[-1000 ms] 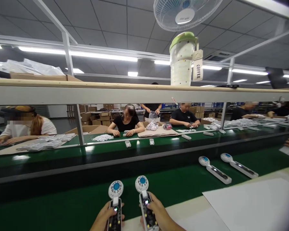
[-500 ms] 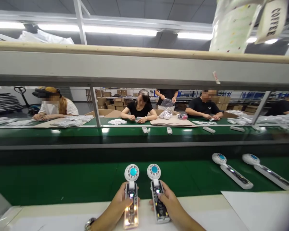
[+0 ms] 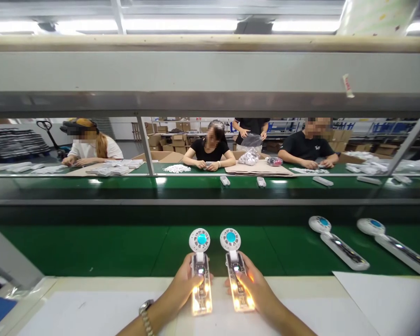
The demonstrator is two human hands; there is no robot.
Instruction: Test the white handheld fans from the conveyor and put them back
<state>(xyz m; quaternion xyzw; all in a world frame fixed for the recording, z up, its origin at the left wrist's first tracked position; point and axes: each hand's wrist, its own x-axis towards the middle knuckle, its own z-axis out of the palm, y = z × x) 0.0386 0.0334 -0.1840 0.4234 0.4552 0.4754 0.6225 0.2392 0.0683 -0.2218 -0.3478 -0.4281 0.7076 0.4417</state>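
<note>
My left hand (image 3: pixel 183 285) is closed around the clear handle of a small white handheld fan (image 3: pixel 199 240), thumb on the handle's front. Warm lights glow inside that handle. A matching handheld fan (image 3: pixel 230 239) stands upright in my right hand (image 3: pixel 258 285), whose thumb presses its front; its handle glows warm too. Both fan heads have a round blue centre and point away from me. The two fans are side by side and apart, above the near edge of the green belt (image 3: pixel 126 252).
Two more fans, one (image 3: pixel 343 249) nearer and another (image 3: pixel 402 249) farther right, lie on the belt. White paper (image 3: pixel 378 298) covers part of the pale bench edge (image 3: pixel 49 298). A grey shelf beam (image 3: pixel 210 72) crosses above. Several people sit across the line with white parts.
The handle lights of the right fan have come on; the left one's were lit before. The view has tilted down and shifted a little left.
</note>
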